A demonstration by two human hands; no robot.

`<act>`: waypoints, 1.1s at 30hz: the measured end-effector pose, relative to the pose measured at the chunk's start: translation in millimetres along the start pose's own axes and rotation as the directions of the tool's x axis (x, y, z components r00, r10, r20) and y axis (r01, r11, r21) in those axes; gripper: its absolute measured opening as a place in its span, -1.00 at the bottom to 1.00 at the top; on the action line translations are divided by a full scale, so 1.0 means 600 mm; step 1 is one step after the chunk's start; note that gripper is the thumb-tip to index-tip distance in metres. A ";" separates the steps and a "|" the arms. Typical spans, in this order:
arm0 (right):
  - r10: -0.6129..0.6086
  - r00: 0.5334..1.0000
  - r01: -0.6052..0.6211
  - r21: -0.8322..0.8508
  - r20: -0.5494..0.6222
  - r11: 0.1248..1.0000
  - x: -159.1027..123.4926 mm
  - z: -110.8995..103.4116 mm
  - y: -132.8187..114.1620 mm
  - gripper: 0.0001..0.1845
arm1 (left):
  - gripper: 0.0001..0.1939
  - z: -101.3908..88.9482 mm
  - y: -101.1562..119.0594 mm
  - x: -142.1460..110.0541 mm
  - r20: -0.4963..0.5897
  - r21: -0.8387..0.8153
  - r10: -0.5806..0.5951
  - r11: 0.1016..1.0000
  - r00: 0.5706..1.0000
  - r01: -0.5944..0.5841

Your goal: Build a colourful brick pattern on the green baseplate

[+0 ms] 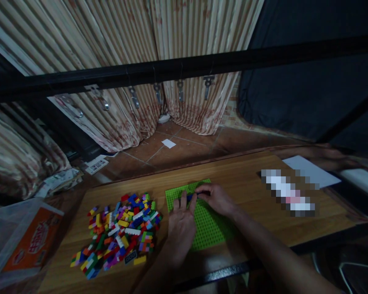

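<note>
A bright green studded baseplate (213, 228) lies on the wooden table. At its upper part a dark blue toy brick (189, 197) shows between my fingers; its full shape is hidden. My left hand (182, 218) rests on the plate's left side, fingers stretched forward, touching around the blue brick. From the right comes my right hand (217, 199), its thumb and fingers pinched at a dark blue brick beside the left fingertips. To the left of the plate spreads a loose pile of many-coloured toy bricks (122, 223).
A white sheet (313, 171) and a blurred-out item (288, 192) lie at the table's right. A clear plastic bin (6, 228) with an orange packet (33, 241) stands at left. Beyond the table, a black bar (116, 75) with metal clips crosses before striped curtains (196, 36).
</note>
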State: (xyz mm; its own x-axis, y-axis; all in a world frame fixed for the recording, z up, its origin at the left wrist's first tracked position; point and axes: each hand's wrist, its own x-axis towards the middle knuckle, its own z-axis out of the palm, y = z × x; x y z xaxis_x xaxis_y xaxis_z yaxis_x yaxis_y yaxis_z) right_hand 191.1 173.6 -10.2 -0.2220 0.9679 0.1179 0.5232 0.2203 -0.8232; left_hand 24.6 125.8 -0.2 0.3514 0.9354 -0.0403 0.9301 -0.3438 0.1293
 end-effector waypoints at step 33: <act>-0.099 0.990 0.100 0.003 -0.100 0.995 -0.012 0.004 0.021 -0.73 | -0.25 -0.019 0.011 -0.002 -0.110 -0.112 0.017 0.993 0.994 -0.029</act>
State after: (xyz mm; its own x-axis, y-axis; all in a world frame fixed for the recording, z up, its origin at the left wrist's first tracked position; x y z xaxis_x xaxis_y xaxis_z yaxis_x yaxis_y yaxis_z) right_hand 197.6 169.0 -22.8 -0.1891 0.9485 0.2541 0.4963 0.3156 -0.8087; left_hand 28.9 123.5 11.8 0.3528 0.9330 0.0713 0.9016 -0.3593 0.2407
